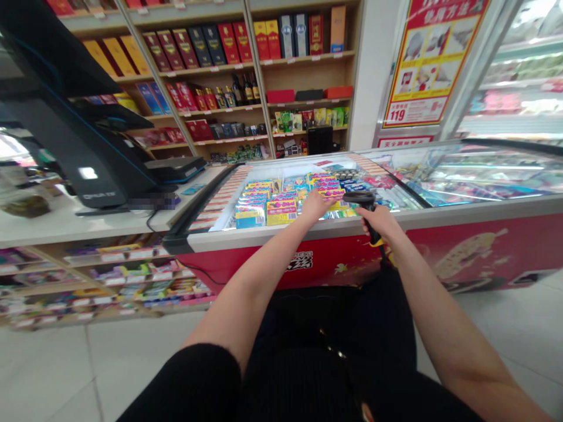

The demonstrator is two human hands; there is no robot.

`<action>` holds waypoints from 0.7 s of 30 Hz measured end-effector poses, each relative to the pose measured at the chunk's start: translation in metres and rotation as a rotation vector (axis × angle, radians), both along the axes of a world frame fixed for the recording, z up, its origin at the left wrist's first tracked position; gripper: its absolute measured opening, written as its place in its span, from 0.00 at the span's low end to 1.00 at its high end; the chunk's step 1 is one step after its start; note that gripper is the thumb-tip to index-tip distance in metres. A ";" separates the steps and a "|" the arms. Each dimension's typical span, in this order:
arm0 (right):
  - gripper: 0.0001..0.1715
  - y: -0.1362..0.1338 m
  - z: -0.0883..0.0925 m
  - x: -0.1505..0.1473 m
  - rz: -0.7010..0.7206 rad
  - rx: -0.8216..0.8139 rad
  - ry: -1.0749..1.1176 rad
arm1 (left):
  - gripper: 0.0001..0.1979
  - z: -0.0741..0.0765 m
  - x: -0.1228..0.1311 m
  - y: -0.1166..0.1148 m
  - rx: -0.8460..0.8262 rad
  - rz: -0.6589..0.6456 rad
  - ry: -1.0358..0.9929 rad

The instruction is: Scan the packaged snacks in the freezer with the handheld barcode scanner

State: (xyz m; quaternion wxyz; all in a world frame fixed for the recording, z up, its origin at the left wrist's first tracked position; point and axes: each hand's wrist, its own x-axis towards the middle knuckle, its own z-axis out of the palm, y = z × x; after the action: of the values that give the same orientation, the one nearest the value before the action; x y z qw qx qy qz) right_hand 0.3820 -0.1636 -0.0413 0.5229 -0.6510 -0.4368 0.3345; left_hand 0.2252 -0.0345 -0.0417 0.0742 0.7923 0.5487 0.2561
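Note:
My right hand (379,221) is closed round the handle of a black barcode scanner (361,197), whose head points left toward my left hand. Over the open part of a chest freezer (268,239), my left hand (317,206) has its fingers on a pink and yellow ice cream packet (331,193). The fingers appear closed on this packet, though they are partly hidden. Stacks of similar packets (281,211) stand left of that hand inside the freezer. Blue packets (355,185) and other wrapped goods lie beyond the scanner.
To the left, a counter (171,212) carries a dark checkout terminal (83,129), with shelves of small goods (145,275) below. Shelves of boxed bottles (211,44) line the back. A glass lid (492,173) covers the freezer's right part. A red poster (433,64) hangs behind.

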 end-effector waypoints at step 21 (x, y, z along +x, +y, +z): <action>0.13 -0.011 0.003 0.011 -0.059 -0.044 0.032 | 0.31 0.000 0.012 0.020 -0.167 0.073 -0.206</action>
State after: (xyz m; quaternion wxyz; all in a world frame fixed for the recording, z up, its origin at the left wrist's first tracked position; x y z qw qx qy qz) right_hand 0.3925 -0.1742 -0.0381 0.5252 -0.6693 -0.4017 0.3390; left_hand 0.2370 -0.0147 -0.0420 0.1867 0.7325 0.5859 0.2921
